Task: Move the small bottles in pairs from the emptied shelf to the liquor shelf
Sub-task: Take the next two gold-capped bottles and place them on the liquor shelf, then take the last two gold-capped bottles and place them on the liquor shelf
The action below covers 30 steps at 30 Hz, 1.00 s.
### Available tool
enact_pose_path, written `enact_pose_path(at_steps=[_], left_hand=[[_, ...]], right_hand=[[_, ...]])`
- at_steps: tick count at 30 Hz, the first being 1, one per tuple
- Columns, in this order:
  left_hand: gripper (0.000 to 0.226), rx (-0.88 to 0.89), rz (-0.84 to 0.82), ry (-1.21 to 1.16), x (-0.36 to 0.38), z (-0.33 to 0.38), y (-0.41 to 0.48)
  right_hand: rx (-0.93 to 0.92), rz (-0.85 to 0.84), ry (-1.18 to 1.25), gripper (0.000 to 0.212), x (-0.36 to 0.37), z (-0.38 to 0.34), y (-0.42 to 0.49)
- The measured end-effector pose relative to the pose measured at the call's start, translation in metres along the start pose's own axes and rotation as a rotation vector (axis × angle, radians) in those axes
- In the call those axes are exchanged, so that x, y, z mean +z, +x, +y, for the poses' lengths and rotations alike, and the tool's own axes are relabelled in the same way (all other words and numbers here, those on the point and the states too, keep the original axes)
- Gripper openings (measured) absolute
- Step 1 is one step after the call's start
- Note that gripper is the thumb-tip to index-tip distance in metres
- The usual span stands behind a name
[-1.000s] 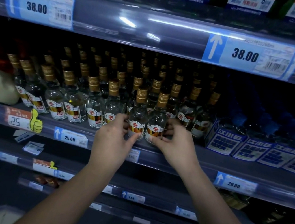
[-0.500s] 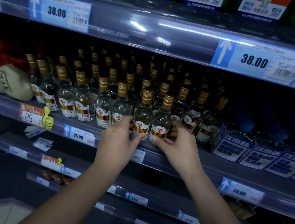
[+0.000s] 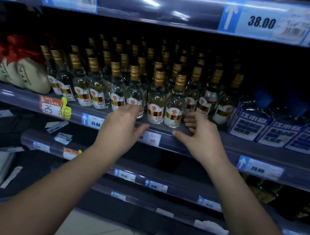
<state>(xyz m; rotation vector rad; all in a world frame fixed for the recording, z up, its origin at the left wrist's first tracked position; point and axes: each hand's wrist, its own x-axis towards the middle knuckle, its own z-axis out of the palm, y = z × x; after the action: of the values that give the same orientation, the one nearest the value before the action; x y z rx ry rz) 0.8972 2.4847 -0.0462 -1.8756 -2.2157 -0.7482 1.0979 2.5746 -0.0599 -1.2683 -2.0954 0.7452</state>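
Two small bottles [image 3: 164, 106] with gold caps stand upright side by side at the front edge of the liquor shelf [image 3: 226, 145], just ahead of the packed rows of matching bottles [image 3: 99, 81] behind. The left hand [image 3: 123, 126] hovers just left of the pair and the right hand [image 3: 199, 135] just right, both loose with fingers spread, gripping nothing. On the same shelf, cream jars with red tops [image 3: 18, 66] sit far left and blue boxes [image 3: 249, 122] far right.
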Motion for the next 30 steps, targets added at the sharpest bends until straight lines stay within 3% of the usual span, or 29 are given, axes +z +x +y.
enact_pose_path(at_steps=[7,11,17,23,28,30], left_hand=[[0.055,0.023,-0.089,0.045,-0.033,-0.037,-0.051],[0.061,-0.040,-0.172,0.066,-0.057,-0.085,-0.105],[0.053,-0.239,-0.238,0.106,-0.115,-0.199,-0.221],[0.057,-0.491,-0.296,0.155,-0.198,-0.320,-0.365],[0.060,-0.691,-0.281,0.165,-0.284,-0.405,-0.500],[0.057,-0.803,-0.261,0.189,-0.318,-0.436,-0.557]], right_hand=[[-0.109,0.011,-0.306,0.067,0.010,-0.039,-0.059],[-0.145,-0.125,-0.365,0.074,0.057,-0.083,-0.098],[-0.219,-0.361,-0.416,0.072,0.182,-0.177,-0.152],[-0.356,-0.561,-0.475,0.037,0.326,-0.293,-0.222],[-0.578,-0.730,-0.467,0.063,0.440,-0.402,-0.286],[-0.689,-0.798,-0.451,0.057,0.489,-0.448,-0.319]])
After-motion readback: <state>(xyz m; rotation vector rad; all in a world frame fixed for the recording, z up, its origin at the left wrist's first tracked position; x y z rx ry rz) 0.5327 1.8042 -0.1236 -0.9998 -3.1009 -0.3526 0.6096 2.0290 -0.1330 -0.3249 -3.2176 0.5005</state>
